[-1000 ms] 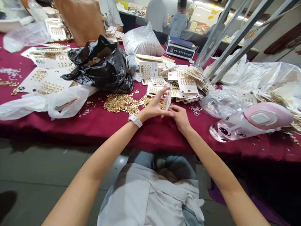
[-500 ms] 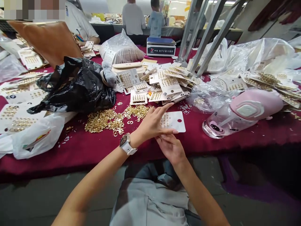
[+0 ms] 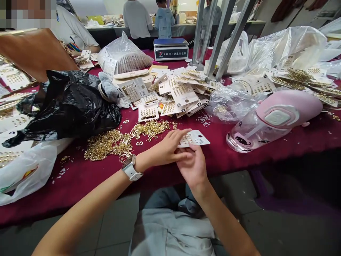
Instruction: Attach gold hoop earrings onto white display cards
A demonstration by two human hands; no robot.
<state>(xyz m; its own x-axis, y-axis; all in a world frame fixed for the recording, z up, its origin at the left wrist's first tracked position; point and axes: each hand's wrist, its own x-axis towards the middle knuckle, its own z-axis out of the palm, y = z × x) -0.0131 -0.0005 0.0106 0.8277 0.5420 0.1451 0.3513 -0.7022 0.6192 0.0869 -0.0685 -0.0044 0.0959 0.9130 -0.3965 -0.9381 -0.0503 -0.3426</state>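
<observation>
White earring card (image 3: 199, 137) gripped by both: left hand (image 3: 165, 150) clamps its 9 o'clock edge, right hand (image 3: 193, 168) pinches from 6 o'clock. Gold hoops (image 3: 108, 144) heaped at 9 o'clock.

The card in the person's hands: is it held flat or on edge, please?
Flat: the card faces up, its rows of gold studs showing, right hand beneath it, left hand resting on top.

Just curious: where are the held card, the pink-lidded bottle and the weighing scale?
card (image 3: 201, 139), head view, bare right end.
pink-lidded bottle (image 3: 293, 106), head view, the lid.
weighing scale (image 3: 170, 54), head view, front panel.
</observation>
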